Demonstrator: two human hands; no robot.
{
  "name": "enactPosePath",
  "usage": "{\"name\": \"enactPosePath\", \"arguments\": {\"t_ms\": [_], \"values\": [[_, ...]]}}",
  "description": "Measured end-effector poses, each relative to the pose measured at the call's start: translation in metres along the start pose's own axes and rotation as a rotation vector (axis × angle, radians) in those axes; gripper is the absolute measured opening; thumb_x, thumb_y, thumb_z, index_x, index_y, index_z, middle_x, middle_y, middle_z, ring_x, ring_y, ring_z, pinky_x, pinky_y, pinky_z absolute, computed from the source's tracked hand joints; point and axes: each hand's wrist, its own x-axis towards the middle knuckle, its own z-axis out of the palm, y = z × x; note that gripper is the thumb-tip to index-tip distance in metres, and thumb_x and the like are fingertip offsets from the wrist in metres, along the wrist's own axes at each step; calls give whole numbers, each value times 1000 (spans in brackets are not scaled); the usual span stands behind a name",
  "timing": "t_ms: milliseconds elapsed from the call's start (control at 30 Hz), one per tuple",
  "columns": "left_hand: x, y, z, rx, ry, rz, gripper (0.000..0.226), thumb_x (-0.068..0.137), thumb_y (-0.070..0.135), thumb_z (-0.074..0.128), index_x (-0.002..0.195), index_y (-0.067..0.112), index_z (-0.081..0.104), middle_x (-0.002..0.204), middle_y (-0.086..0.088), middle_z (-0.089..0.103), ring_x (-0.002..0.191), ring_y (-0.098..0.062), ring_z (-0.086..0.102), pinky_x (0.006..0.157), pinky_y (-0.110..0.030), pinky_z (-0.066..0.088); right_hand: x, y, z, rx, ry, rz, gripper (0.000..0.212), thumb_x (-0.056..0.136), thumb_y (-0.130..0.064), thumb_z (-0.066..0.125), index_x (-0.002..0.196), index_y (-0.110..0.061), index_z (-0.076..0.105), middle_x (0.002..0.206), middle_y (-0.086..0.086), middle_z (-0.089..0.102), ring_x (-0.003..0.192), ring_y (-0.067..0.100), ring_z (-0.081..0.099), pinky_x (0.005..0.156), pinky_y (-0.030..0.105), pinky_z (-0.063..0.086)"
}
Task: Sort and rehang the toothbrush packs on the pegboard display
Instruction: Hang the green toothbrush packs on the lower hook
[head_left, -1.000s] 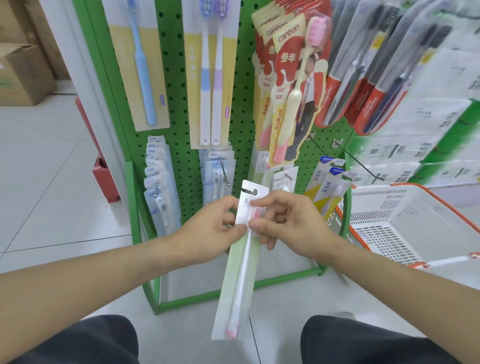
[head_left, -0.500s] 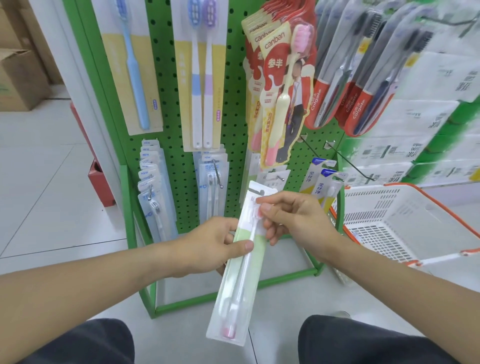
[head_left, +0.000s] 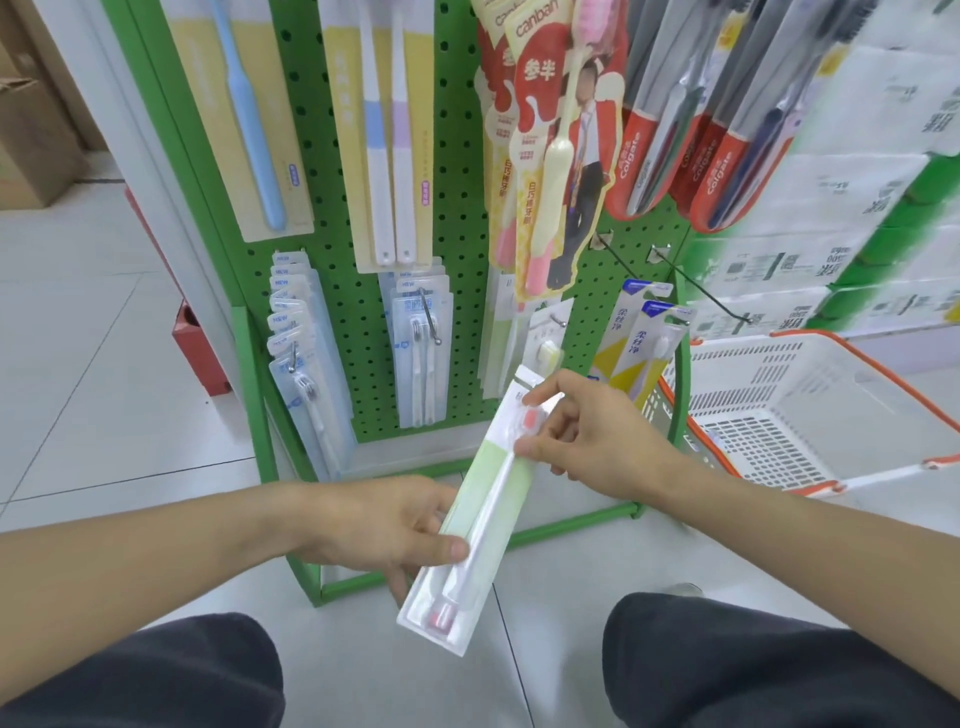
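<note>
Bare forearms, no sleeves in view, dark grey trousers

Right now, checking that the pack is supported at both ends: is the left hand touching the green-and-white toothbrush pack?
Touching. In the head view the left hand grips the green-and-white toothbrush pack, thumb across its front.

The toothbrush pack lies tilted before the pegboard, with the basket to its right.
</note>
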Motion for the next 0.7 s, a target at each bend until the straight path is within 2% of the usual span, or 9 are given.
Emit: {"name": "enactPosePath", "arguments": {"t_ms": [133, 233, 300, 367, 433, 467, 567, 700], "values": [[-4, -3, -2, -37, 73, -11, 26, 104, 19, 54, 129, 12, 57, 116, -22, 71, 97, -32, 71, 68, -30, 61, -2, 2, 3, -74, 24, -17, 37, 85, -35, 82, 109, -25, 56, 71, 3, 71, 59, 13, 68, 63, 39, 59], [-5, -3, -2, -72, 142, 6, 26, 105, 18, 52, 130, 14, 56, 117, -21, 72, 103, -36, 72, 69, -33, 63, -3, -4, 2, -6, 61, 68, 44, 83, -38, 83, 106, -22, 48, 71, 1, 65, 59, 16, 68, 62, 44, 61], [-4, 0, -1, -105, 173, 44, 27, 105, 16, 52, 132, 17, 56, 117, -23, 71, 104, -38, 71, 73, -37, 64, -8, -13, 4, 137, -67, 213, 46, 87, -39, 79, 102, -12, 46, 76, 6, 61, 60, 23, 70, 57, 43, 62], [-3, 4, 0, -129, 169, 79, 27, 105, 15, 50, 131, 18, 56, 117, -24, 70, 103, -38, 71, 75, -39, 63, -16, -22, 10, 310, -311, 334, 42, 94, -39, 70, 107, -4, 50, 87, 15, 61, 67, 27, 70, 59, 43, 63], [-4, 6, 3, -116, 125, 85, 27, 106, 14, 49, 131, 19, 54, 119, -23, 69, 105, -37, 71, 79, -41, 62, -21, -25, 13, 392, -498, 322, 35, 103, -34, 58, 118, -3, 59, 101, 25, 66, 77, 31, 72, 65, 44, 64], [-3, 7, 4, -108, 107, 82, 27, 106, 14, 48, 132, 20, 54, 119, -19, 71, 104, -34, 71, 81, -40, 62, -23, -25, 13, 411, -537, 287, 31, 105, -30, 56, 120, -4, 63, 106, 26, 69, 81, 32, 73, 67, 44, 64], [-2, 9, 7, -112, 127, 55, 34, 107, 8, 45, 135, 26, 54, 112, -6, 74, 97, -22, 72, 81, -36, 61, -21, -22, 10, 445, -518, 228, 20, 103, -14, 59, 118, -4, 68, 100, 20, 76, 79, 28, 75, 69, 40, 65], [-5, 9, 4, -217, 39, 0, 39, 101, 3, 55, 137, 15, 49, 117, -17, 72, 104, -36, 71, 93, -51, 57, -15, -20, 13, 399, -377, 265, 21, 99, -7, 60, 114, 6, 68, 89, 22, 75, 62, 23, 68, 67, 39, 64]]}}
